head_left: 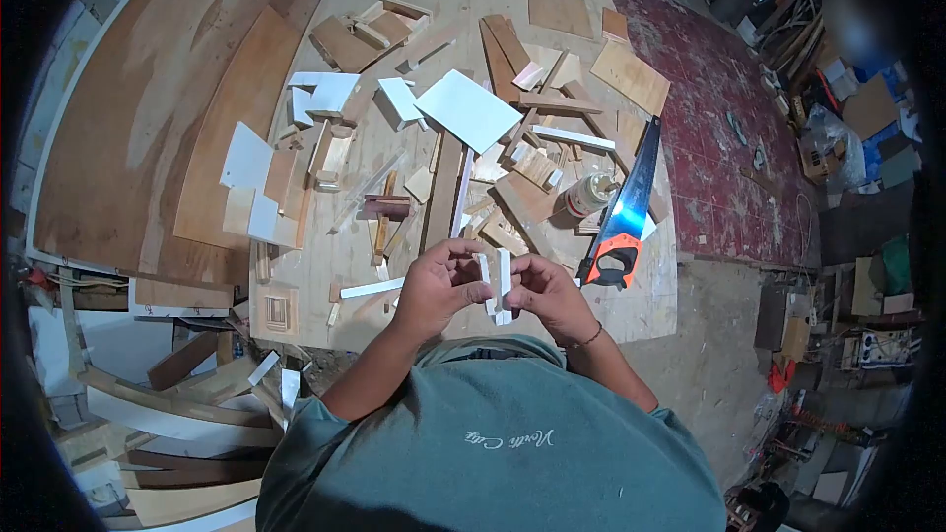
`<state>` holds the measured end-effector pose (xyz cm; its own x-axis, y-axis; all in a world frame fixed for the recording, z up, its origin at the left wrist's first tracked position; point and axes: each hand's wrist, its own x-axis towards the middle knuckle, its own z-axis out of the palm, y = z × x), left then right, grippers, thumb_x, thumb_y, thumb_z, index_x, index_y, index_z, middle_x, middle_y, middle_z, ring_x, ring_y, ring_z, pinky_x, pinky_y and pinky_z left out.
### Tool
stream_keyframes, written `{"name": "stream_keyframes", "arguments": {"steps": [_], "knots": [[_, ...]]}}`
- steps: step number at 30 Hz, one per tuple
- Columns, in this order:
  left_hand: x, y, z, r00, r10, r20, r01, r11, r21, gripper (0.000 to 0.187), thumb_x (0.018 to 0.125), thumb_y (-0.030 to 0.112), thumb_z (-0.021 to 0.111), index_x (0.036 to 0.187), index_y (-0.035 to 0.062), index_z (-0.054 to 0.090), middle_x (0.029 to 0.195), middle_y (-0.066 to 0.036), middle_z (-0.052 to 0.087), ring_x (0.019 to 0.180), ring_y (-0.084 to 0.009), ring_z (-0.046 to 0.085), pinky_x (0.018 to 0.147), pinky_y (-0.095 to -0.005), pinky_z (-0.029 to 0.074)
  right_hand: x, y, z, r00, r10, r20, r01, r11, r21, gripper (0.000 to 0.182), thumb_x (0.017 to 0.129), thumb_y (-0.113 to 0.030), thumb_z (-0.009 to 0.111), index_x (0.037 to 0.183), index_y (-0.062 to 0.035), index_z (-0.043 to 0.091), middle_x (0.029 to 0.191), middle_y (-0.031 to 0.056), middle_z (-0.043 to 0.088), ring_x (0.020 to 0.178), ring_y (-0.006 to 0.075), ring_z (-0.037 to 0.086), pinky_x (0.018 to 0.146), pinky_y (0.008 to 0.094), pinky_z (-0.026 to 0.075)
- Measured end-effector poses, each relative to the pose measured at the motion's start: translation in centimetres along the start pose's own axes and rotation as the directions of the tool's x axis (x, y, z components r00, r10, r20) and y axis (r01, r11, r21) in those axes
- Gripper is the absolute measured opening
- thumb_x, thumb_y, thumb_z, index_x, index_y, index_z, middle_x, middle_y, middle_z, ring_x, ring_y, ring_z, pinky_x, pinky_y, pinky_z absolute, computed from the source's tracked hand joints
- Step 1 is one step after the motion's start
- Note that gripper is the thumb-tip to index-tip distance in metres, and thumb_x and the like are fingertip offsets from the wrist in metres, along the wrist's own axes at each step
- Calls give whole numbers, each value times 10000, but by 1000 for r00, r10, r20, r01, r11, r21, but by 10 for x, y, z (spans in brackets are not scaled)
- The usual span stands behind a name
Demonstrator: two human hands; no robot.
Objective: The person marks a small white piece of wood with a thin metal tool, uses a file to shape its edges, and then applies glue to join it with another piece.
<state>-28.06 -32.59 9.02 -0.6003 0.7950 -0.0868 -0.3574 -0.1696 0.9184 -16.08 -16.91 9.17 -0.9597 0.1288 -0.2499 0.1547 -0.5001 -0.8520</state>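
Left hand [441, 288] pinches one short pale strip [483, 268], thumb and fingers; right hand [544, 298] pinches another, the right strip [504, 278]. Both strips upright side by side, in front of the shirt, at near edge of table [641, 307]. Narrow gap between; can't tell if lower ends touch. To do it well: light grip, fingertips off facing sides, ends level, compare lengths straight on. Keep forearms clear of saw [636, 197] at right and bottle [588, 194] beyond the right hand.
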Motion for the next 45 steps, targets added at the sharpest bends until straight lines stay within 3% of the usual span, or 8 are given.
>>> {"name": "stream_keyframes", "arguments": {"steps": [10,16,19,22,29,34,39,45], "knots": [[-14,-4,15,998,69,-3,-69,998,0,441,749,-22,730,1148,-13,540,892,-55,606,823,-104,589,741,-243,506,-14,-2,5,999,-10,32,12,998,-62,317,805,-109,715,1066,-18,559,797,-6,597,689,56,547,600,199,437],[-19,-8,33,998,60,8,-61,997,54,420,765,-30,713,1145,-22,535,894,-65,613,830,-112,595,745,-247,508,-33,-2,-4,999,-34,12,35,997,-75,322,804,-101,714,1072,-18,558,802,0,602,702,59,557,602,201,439],[-21,-8,47,999,39,5,-39,999,-4,413,768,-30,712,1141,-25,534,895,-69,615,834,-115,597,749,-252,509,-46,-7,-8,998,-60,-5,60,997,-56,324,803,-96,712,1076,-15,557,799,3,608,704,62,562,600,203,443],[-22,-13,59,1000,23,12,-23,1000,5,467,721,18,770,1126,-11,541,939,-66,617,881,-127,598,777,-261,514,-59,-10,-15,998,-58,-14,56,993,-108,323,805,-89,706,1082,-15,558,794,6,612,695,63,563,592,206,445],[-29,-28,97,1000,-7,18,7,999,32,434,736,-35,735,1122,-6,538,896,-68,609,836,-132,601,735,-268,522,-95,-11,-37,995,-90,-41,86,990,-109,329,814,-95,697,1099,-21,550,795,18,618,698,71,576,582,211,456],[-47,-32,121,999,-35,-40,36,999,25,439,737,-32,734,1129,-5,537,888,-62,604,828,-125,595,721,-265,520,-111,-12,-50,997,-64,43,68,994,-83,339,818,-97,694,1104,-11,533,806,30,622,708,83,588,591,216,469],[-77,-41,140,991,104,-83,-97,992,83,470,787,-13,701,1209,-19,494,932,-97,623,873,-137,618,780,-269,520,-121,-2,-56,989,-42,144,52,997,-64,334,822,-92,692,1098,-3,527,822,32,620,723,82,591,613,217,481],[-103,-61,148,982,68,-177,-61,997,42,524,749,30,753,1204,-17,497,982,-87,605,918,-143,594,814,-270,503,-138,4,-59,977,46,208,-33,997,-67,322,819,-77,696,1087,-9,531,826,12,602,733,71,579,644,206,480]]}}
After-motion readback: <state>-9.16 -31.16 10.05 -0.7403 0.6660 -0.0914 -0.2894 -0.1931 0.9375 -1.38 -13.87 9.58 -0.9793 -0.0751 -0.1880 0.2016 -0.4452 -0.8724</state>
